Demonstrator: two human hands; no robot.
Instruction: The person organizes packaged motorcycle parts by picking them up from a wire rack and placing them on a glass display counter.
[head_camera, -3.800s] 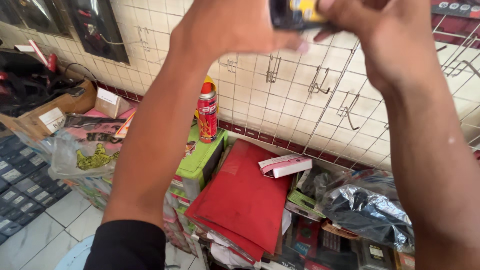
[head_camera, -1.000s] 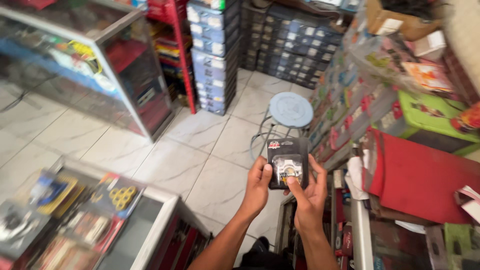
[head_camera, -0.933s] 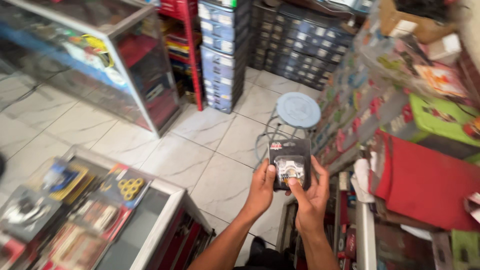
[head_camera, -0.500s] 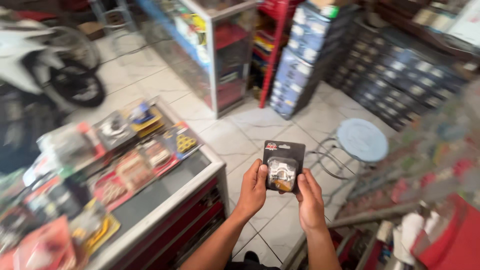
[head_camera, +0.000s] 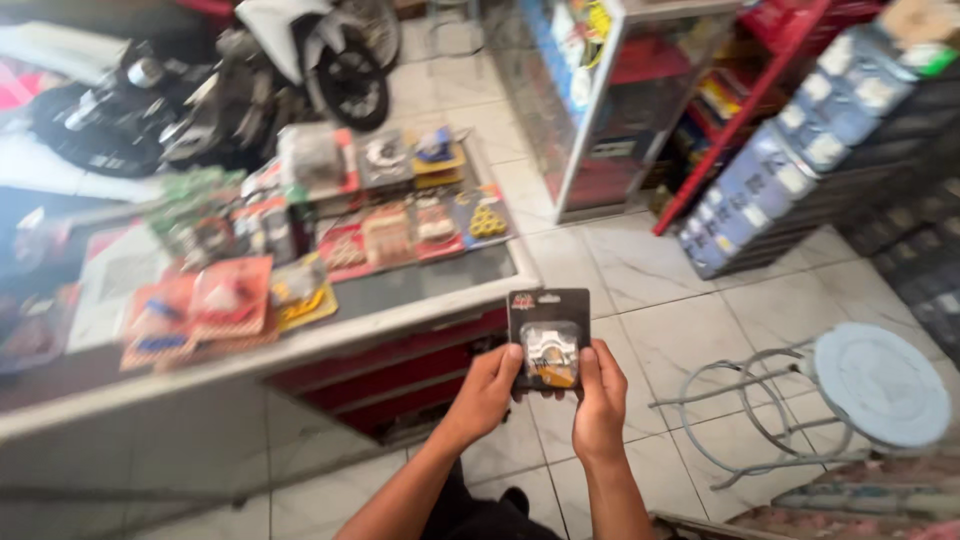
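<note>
A small black blister pack (head_camera: 548, 338) with a silver and gold part under clear plastic is held upright in front of me, over the tiled floor. My left hand (head_camera: 487, 388) grips its lower left edge. My right hand (head_camera: 600, 400) grips its lower right edge, thumb on the front. Both forearms reach up from the bottom of the view.
A glass-topped counter (head_camera: 420, 290) with several packaged parts stands to the left. A round pale blue stool (head_camera: 878, 385) on a wire frame is at the right. A glass display case (head_camera: 600, 90), red shelving with blue boxes (head_camera: 790, 170) and a parked motorcycle (head_camera: 230, 80) stand further off.
The view has swung left, from the wall rack to the floor and counter. Both hands brought the pack down from overhead and hold it steady in front of me.
</note>
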